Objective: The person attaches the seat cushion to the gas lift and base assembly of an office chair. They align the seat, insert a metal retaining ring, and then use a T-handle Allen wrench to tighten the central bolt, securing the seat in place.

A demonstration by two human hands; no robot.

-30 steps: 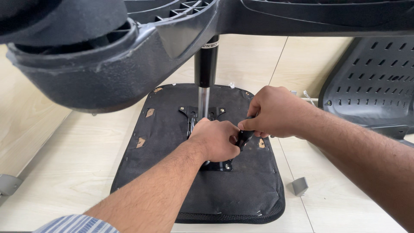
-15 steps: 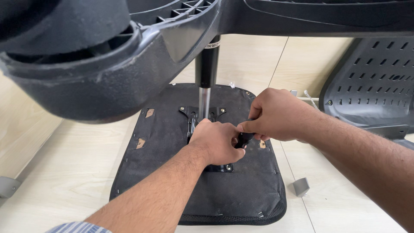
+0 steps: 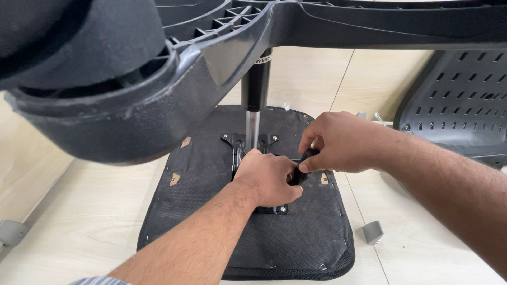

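An upturned office chair seat (image 3: pixel 211 221) with black fabric lies on the pale floor. A black metal plate (image 3: pixel 235 141) is screwed to its middle, and a gas cylinder (image 3: pixel 255 89) rises from it to the black star base (image 3: pixel 222 42) overhead. My left hand (image 3: pixel 266 177) is closed over the plate's right side. My right hand (image 3: pixel 338 141) pinches a black lever handle (image 3: pixel 302 170) right beside the left hand's fingers. What the left hand covers is hidden.
A black perforated plastic chair back (image 3: pixel 459 105) leans at the right. A small grey plastic piece (image 3: pixel 373 231) lies on the floor by the seat's right edge. Another grey part (image 3: pixel 10 232) shows at the far left. A caster housing (image 3: pixel 79 68) looms at top left.
Both hands stay at the plate; the right hand's grip on the black handle has turned slightly. The view has tilted a little, so everything sits lower in frame.
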